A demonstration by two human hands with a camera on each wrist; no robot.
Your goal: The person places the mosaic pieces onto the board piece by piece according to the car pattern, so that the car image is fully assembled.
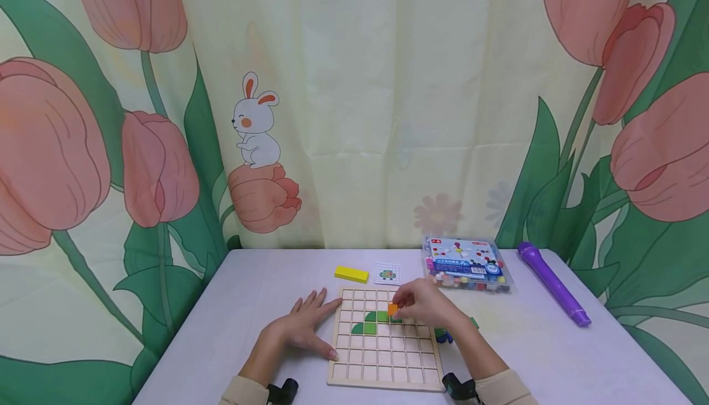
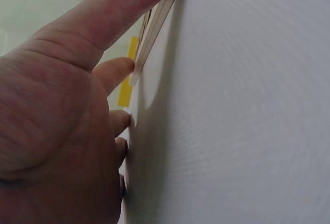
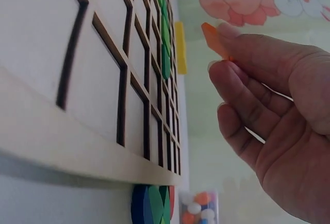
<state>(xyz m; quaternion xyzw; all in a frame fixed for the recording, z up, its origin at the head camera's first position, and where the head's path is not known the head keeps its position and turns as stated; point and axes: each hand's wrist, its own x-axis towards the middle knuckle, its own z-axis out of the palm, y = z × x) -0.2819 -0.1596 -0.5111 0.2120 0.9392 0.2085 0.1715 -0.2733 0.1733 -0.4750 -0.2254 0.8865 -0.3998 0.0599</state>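
Observation:
My right hand [image 1: 426, 303] pinches a small orange tile [image 1: 392, 309] between thumb and fingertips, above the upper part of a wooden grid board [image 1: 384, 386]. In the right wrist view the orange tile [image 3: 215, 40] is tilted and held clear of the grid. Several green tiles [image 1: 364, 328], some with a rounded edge, lie in two rows of the board's cells. Fingers spread, my left hand [image 1: 299, 326] rests at the board's left side. Its thumb [image 2: 124, 10] touches the wooden edge, and the index fingertip is at the upper left corner.
Behind the board lie a yellow block [image 1: 351, 274] and a pattern card [image 1: 387, 274] with a small gridded picture. A clear box of coloured beads [image 1: 468, 264] stands at the back right, a purple tube [image 1: 554, 283] beyond it. Blue and green pieces [image 1: 442, 335] sit under my right forearm.

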